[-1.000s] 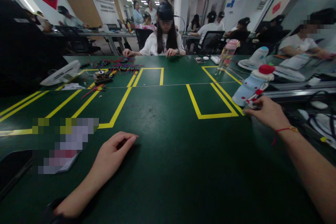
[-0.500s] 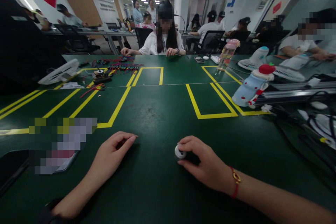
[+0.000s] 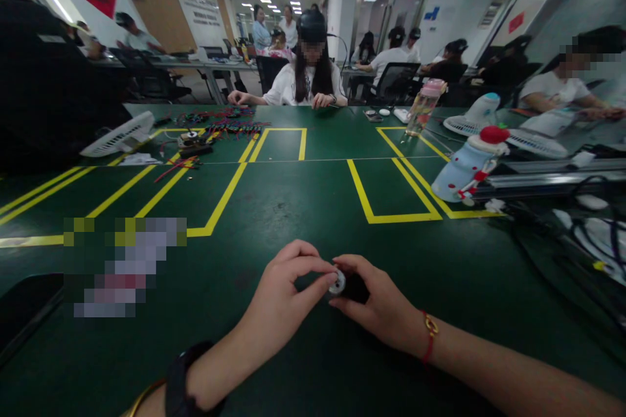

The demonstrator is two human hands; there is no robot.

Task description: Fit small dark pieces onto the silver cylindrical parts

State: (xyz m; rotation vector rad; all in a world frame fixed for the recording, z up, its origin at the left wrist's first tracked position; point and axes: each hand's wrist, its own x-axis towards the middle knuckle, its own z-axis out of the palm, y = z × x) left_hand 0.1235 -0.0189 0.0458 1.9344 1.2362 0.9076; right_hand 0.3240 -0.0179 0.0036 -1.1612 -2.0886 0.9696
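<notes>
**At lower centre, a small round piece between two bare hands**

Just right of the middle of the frame's lower half, a small round piece (image 3: 336, 283), pale with dark spots on its visible face, lies between the fingertips of both hands. Whether it rests on the green table (image 3: 303, 208) or is raised slightly cannot be told. Handling appears under way and incomplete: the piece has been taken up by both hands and is not yet released. Whether any part of it has been fitted, turned or loosened does not show, so what is left cannot be specified further.

The left hand (image 3: 288, 287) enters from lower left, wrist low and back of the hand upward; its thumb and index finger converge to pinch the piece's upper left edge. The right hand (image 3: 386, 306) enters from lower right, its forearm slanting across the corner; thumb and fingers form an open arch and grasp the piece from below and above. A black band (image 3: 183, 378) circles the left wrist, a red cord bracelet (image 3: 430, 342) the right.

Farther out, yellow tape (image 3: 227, 199) marks the table at centre left; a light-blue bottle (image 3: 454, 169) leans at right. At upper centre, a person (image 3: 303, 88) sits opposite.
</notes>
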